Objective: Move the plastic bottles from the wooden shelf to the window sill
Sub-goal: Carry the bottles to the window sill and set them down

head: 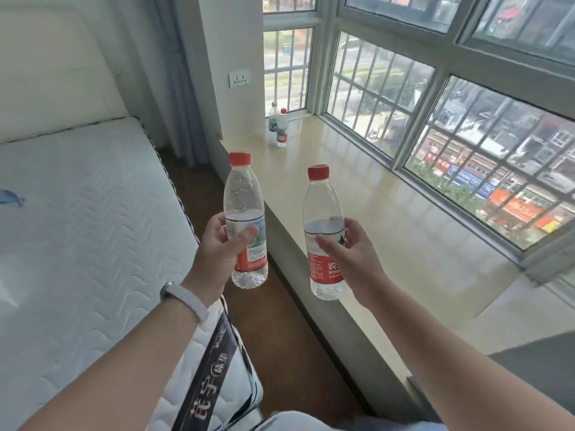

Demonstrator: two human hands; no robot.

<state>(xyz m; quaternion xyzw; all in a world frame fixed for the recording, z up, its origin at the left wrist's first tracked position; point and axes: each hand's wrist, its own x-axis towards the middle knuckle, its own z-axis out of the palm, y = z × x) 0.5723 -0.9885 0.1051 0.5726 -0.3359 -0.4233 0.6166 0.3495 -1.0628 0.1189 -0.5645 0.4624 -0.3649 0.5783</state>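
Note:
My left hand [217, 247] grips a clear plastic bottle [244, 197] with a red cap and red label, upright, over the floor gap beside the window sill's edge. My right hand [348, 253] holds a second red-capped bottle [322, 200], upright, above the near front edge of the beige window sill [389, 219]. Both bottles are partly filled with water. Two more bottles stand at the sill's far end: one with a red cap [282, 129], one with a pale cap and green label [273, 118] behind it. The wooden shelf is out of view.
A white quilted mattress [77, 244] fills the left side, with a narrow strip of brown floor [280, 321] between it and the sill. Barred windows [451, 119] line the sill's right side. A grey curtain [183, 88] and a wall socket [239, 78] are at the far corner.

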